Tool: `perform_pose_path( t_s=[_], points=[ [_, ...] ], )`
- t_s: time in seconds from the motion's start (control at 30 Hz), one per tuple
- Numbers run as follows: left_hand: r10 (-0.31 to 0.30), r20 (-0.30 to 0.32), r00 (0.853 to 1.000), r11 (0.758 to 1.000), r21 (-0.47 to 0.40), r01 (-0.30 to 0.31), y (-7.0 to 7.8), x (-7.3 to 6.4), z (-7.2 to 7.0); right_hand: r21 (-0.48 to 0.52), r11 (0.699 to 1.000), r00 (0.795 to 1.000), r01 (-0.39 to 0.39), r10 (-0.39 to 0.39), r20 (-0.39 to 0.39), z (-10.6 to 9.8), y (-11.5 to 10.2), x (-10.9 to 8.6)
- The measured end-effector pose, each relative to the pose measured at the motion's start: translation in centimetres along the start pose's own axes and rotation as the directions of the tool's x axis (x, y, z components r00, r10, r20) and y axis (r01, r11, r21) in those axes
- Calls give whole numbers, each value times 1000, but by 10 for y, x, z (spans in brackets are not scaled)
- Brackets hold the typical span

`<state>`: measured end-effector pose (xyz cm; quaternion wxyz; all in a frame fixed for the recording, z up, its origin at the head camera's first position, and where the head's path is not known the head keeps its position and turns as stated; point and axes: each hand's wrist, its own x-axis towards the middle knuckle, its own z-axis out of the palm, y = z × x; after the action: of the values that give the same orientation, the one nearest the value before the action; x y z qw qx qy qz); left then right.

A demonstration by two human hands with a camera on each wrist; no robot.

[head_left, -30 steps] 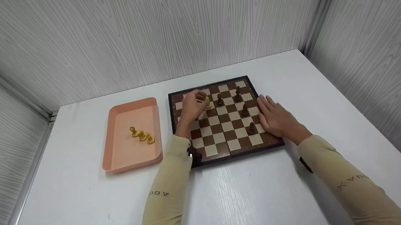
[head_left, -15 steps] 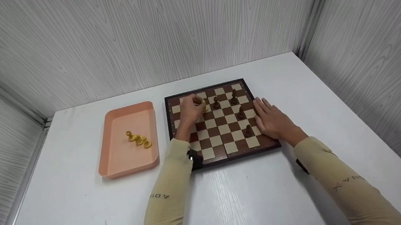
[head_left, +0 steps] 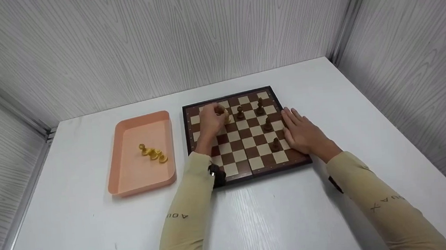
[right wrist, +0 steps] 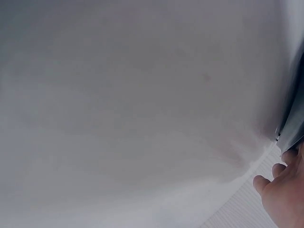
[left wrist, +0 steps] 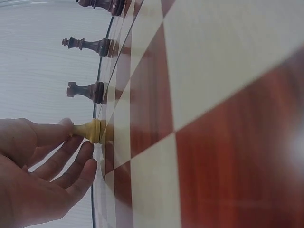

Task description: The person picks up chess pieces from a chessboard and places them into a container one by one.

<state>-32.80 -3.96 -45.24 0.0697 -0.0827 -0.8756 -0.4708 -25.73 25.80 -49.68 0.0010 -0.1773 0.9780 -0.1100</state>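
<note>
My left hand (head_left: 211, 121) is over the far left part of the chessboard (head_left: 252, 142). Its thumb and forefinger pinch the top of a pale yellow chess piece (left wrist: 94, 131), whose head they hide. That piece stands upright, base at the board's surface. Beside it stands a dark rook (left wrist: 85, 91), with a dark king (left wrist: 88, 46) farther along. Two more dark pieces, one mid-right (head_left: 267, 125) and one nearer the front (head_left: 275, 145), stand on the right half. My right hand (head_left: 301, 132) lies flat with straight fingers along the board's right edge.
Left of the board, a shallow pink tray (head_left: 126, 178) holds several yellow chess pieces (head_left: 153, 153) lying in a cluster. Both rest on a white table (head_left: 249, 225). Grey wood-grain panels (head_left: 185, 37) enclose the back and sides.
The head view has shifted slightly. My left fingers now cover more of the yellow piece, which stays beside the dark rook. The right hand keeps its place at the board's edge.
</note>
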Motion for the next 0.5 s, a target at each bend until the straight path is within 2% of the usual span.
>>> perform_pose_path(
  t_s=[0.3, 0.5],
  points=[
    [46, -8, 999, 998, 32, -46, 4, -4, 0, -2, 1000, 1000, 4, -4, 17, -1, -2, 0],
    [42, 5, 999, 998, 55, -42, 19, -1, -8, 0, 1000, 1000, 2, -2, 14, -3, -2, 2]
  ],
)
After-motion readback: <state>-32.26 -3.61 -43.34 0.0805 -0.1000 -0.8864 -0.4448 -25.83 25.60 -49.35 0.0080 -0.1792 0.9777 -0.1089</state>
